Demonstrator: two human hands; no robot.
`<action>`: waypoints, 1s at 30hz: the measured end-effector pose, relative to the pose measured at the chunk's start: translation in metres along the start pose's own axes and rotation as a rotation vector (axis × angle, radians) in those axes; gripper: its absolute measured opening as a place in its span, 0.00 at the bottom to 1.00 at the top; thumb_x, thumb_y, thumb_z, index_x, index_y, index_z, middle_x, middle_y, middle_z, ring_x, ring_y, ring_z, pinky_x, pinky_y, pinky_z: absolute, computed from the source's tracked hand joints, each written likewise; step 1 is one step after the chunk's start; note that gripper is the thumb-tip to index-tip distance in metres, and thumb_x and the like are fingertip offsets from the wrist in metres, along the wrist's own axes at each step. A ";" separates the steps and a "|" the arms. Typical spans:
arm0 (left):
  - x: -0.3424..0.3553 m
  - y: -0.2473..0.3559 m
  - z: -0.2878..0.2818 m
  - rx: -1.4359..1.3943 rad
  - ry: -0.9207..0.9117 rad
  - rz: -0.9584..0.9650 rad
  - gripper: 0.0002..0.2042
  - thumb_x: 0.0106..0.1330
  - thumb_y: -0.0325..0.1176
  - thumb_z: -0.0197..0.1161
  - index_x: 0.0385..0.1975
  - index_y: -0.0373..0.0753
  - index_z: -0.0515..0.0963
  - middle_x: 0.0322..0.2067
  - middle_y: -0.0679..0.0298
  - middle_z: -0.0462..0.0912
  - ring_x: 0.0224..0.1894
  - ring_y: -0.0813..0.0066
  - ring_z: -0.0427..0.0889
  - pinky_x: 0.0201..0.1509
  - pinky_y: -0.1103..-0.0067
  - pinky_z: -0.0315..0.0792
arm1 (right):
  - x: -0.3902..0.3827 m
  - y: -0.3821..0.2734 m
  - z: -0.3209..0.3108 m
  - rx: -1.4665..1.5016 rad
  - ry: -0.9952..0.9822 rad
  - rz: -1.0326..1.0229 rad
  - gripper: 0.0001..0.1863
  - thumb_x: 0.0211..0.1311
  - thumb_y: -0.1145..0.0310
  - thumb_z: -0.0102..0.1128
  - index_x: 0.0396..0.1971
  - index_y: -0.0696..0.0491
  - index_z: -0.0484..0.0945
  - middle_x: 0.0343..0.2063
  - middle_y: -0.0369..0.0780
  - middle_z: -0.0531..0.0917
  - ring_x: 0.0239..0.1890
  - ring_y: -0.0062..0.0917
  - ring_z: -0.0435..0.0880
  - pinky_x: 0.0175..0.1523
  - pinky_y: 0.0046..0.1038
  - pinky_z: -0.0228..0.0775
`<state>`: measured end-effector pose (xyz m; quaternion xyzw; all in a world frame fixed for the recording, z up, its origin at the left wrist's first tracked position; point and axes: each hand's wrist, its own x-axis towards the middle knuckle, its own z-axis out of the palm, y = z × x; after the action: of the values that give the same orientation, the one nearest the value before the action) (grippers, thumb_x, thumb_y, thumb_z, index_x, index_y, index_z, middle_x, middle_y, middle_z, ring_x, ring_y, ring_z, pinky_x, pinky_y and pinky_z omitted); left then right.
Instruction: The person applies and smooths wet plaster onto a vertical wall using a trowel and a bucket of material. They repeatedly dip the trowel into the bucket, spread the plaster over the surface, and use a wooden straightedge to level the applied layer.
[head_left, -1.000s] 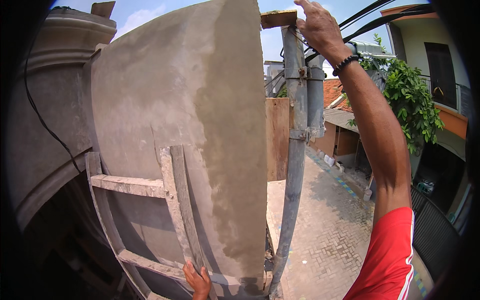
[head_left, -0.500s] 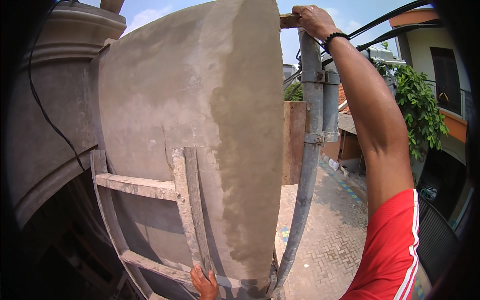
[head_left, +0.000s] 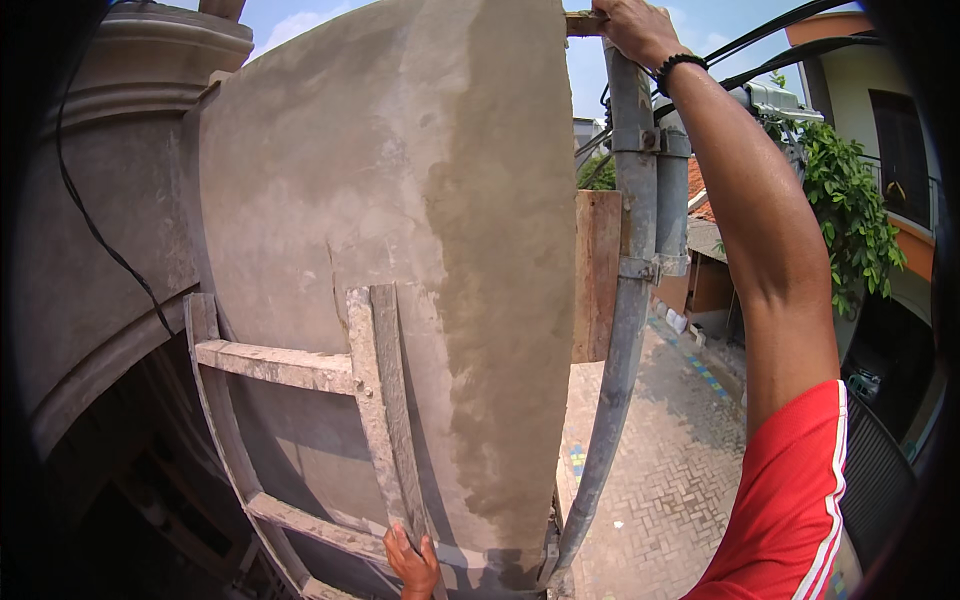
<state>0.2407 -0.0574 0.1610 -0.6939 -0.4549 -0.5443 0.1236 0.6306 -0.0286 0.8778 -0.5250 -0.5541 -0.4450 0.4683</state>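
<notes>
My right hand is raised to the upper right, its fingers closed around the end of a short piece of wood. That wood meets the edge of the wall; its far part is hidden. A black beaded bracelet circles my right wrist. Low in the middle, my left hand wraps the side rail of a wooden ladder spattered with dried mortar. The ladder leans against a plastered wall, which has a darker, damp-looking band of plaster along its right side.
Just right of the wall edge stand a curved grey metal pole and a brown board. Black cables run near my right wrist. Far below lies a paved street. A column with a hanging cable rises at left.
The view has tilted slightly, so the ladder and pole sit a little higher in it. Both hands keep their holds, and my right hand remains at the wall's edge.
</notes>
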 end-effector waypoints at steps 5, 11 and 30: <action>-0.003 -0.001 0.001 0.020 0.006 -0.013 0.41 0.56 0.23 0.64 0.70 0.33 0.51 0.51 0.36 0.67 0.49 0.34 0.70 0.52 0.52 0.66 | 0.003 -0.012 0.006 0.057 -0.020 -0.009 0.18 0.66 0.63 0.59 0.52 0.54 0.75 0.37 0.43 0.82 0.37 0.26 0.84 0.44 0.25 0.78; -0.006 -0.003 0.003 0.029 -0.003 -0.034 0.41 0.55 0.23 0.65 0.70 0.34 0.51 0.51 0.36 0.67 0.49 0.34 0.70 0.52 0.52 0.66 | 0.007 -0.018 0.011 0.114 -0.021 -0.016 0.18 0.66 0.62 0.59 0.52 0.54 0.75 0.37 0.43 0.82 0.37 0.26 0.83 0.44 0.25 0.78; -0.001 0.006 0.009 -0.017 -0.012 0.032 0.38 0.60 0.27 0.63 0.69 0.33 0.51 0.50 0.34 0.68 0.47 0.34 0.71 0.49 0.50 0.67 | -0.038 -0.031 -0.035 0.507 -0.004 -0.028 0.19 0.66 0.60 0.60 0.52 0.54 0.74 0.36 0.43 0.82 0.39 0.25 0.83 0.46 0.25 0.77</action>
<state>0.2512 -0.0547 0.1586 -0.7053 -0.4397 -0.5420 0.1240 0.6015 -0.0711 0.8458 -0.3838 -0.6561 -0.2971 0.5779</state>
